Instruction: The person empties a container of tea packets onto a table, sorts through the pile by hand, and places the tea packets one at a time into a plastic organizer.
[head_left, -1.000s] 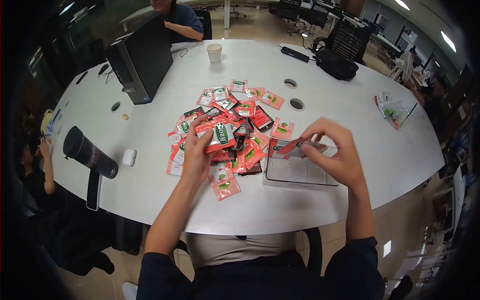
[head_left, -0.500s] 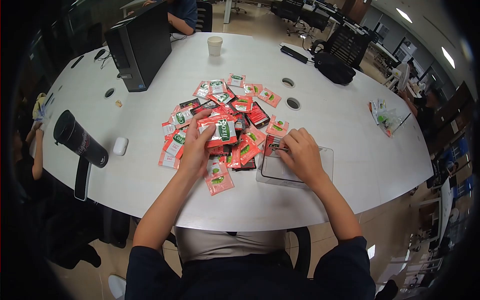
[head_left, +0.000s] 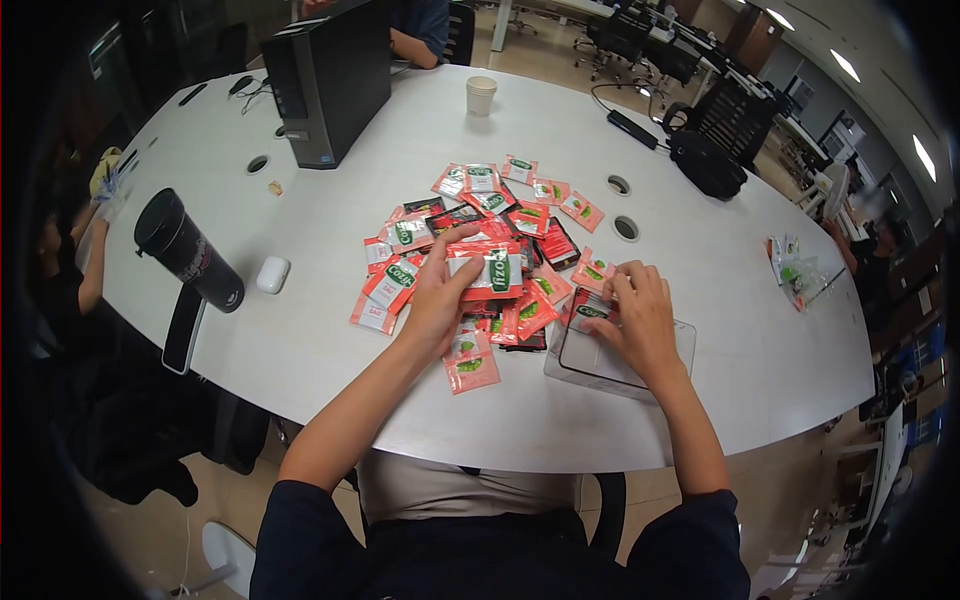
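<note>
My left hand (head_left: 438,302) is closed around a small stack of red-and-white tea bag sachets (head_left: 492,272), its thumb on the top one with the green label. A loose pile of tea bag sachets (head_left: 410,232), in red, pink and black, spreads on the table beneath and around it. My right hand (head_left: 648,318) is over a clear plastic box (head_left: 600,378), its thumb and fingers apart. Beside the thumb, a dark red sachet (head_left: 590,308) stands in the box's far left corner. The right fingertips partly hide the box's far rim.
Left of the pile are a white earbud case (head_left: 273,274), a black tumbler (head_left: 190,250) and a phone (head_left: 184,330). A computer tower (head_left: 330,85) and paper cups (head_left: 481,96) stand farther back. At the right lie a black bag (head_left: 705,163) and a plastic bag (head_left: 797,275). Other people sit nearby.
My right thumb and fingers have spread from their pinch on the sachet, which now rests in the box's corner. My left hand still holds its stack. The camera view has shifted left.
</note>
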